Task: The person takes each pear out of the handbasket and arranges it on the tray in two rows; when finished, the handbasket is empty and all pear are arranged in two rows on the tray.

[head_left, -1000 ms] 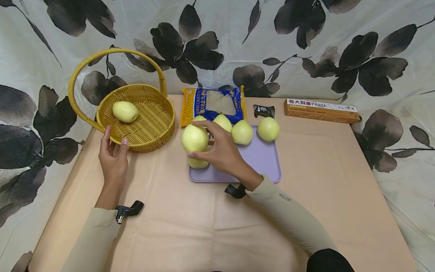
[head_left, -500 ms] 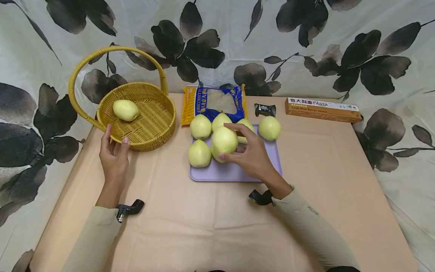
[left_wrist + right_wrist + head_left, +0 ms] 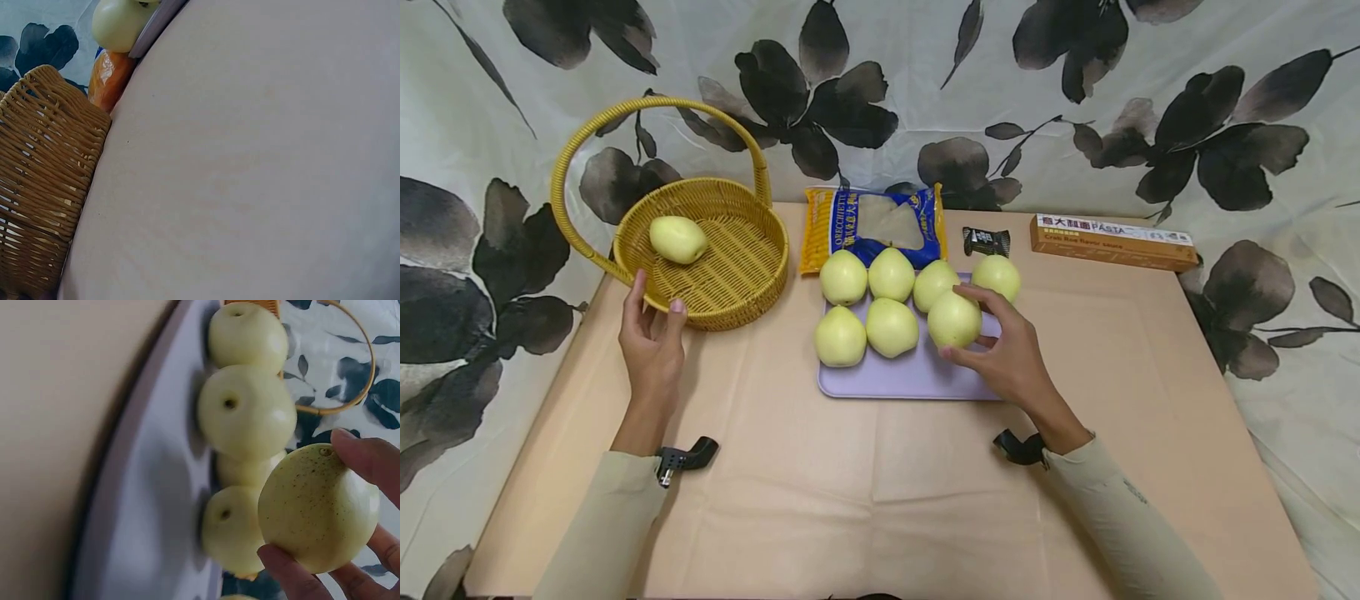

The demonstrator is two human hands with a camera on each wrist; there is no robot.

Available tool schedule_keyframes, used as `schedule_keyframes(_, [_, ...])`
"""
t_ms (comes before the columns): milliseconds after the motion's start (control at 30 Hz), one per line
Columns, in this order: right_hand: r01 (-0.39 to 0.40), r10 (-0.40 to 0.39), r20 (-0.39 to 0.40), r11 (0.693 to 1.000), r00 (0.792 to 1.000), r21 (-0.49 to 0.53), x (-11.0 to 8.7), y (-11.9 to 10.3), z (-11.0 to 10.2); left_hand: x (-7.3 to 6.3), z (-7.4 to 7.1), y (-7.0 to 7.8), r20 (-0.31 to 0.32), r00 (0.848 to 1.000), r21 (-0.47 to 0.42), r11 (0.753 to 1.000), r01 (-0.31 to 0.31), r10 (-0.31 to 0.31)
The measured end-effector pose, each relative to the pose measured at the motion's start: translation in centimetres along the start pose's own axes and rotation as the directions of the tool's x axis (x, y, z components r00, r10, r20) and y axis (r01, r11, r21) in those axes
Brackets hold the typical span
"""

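Pinched between thumb and fingers of my right hand (image 3: 1011, 354) is a yellow-green pear (image 3: 954, 319), at the right of the front row of pears; its speckled skin shows in the right wrist view. Whether it touches the lilac tray (image 3: 895, 385) I cannot tell. Several other pears, one of them at the front left (image 3: 840, 337), stand on the tray in two rows. My left hand (image 3: 653, 354) rests with extended fingers against the near left side of a yellow wicker basket (image 3: 741, 312), which has one pear (image 3: 678, 240) inside. In the left wrist view the basket's woven wall (image 3: 50, 169) fills the left side.
Behind the tray lies a blue and yellow pasta bag (image 3: 880, 225). A small black packet (image 3: 986, 242) and a long orange-brown pasta box (image 3: 1112, 243) lie to its right. The basket's tall handle (image 3: 647, 102) arches up before a floral cloth backdrop (image 3: 955, 50).
My right hand has carried the pear rightward across the tray, uncovering the left and middle pears in the front row. The left hand and basket have stayed in place.
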State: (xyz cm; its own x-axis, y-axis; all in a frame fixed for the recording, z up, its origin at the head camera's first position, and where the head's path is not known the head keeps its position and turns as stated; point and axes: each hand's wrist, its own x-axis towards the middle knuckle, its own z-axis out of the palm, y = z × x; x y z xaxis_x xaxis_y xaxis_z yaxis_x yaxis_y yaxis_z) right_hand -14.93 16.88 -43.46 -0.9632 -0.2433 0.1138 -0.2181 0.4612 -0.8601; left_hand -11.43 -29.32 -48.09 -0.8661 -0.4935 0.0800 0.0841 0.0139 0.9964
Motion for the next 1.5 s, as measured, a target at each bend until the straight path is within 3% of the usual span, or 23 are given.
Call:
schedule_keyframes(100, [-0.018, 0.018, 0.014, 0.999, 1.0, -0.039, -0.1, 0.8, 0.1, -0.1, 0.0, 0.1, 0.002, 1.0, -0.012, 1.0, 0.001, -0.001])
schedule_keyframes(300, [0.019, -0.012, 0.057, 0.992, 0.998, -0.127, -0.1, 1.9, 0.9, -0.1, 0.0, 0.1, 0.005, 1.0, -0.012, 1.0, 0.004, -0.004])
schedule_keyframes(833, [0.023, -0.011, 0.075, 0.987, 0.997, -0.16, -0.1, 2.3, 0.9, -0.4, 0.3, 0.6, 0.007, 1.0, -0.04, 0.999, 0.004, -0.004])
schedule_keyframes(1167, [0.145, -0.149, -0.002, 0.966, 0.989, -0.214, 1.1, -1.1, 1.2, 0.1, 0.0, -0.2, -0.003, 1.0, -0.042, 0.999, 0.002, -0.002])
schedule_keyframes(1500, [0.272, -0.268, 0.05, 0.952, 0.962, -0.138, 3.1, -5.4, 4.1, 0.0, 0.0, 0.0, 0.002, 1.0, -0.049, 0.999, 0.011, -0.011])
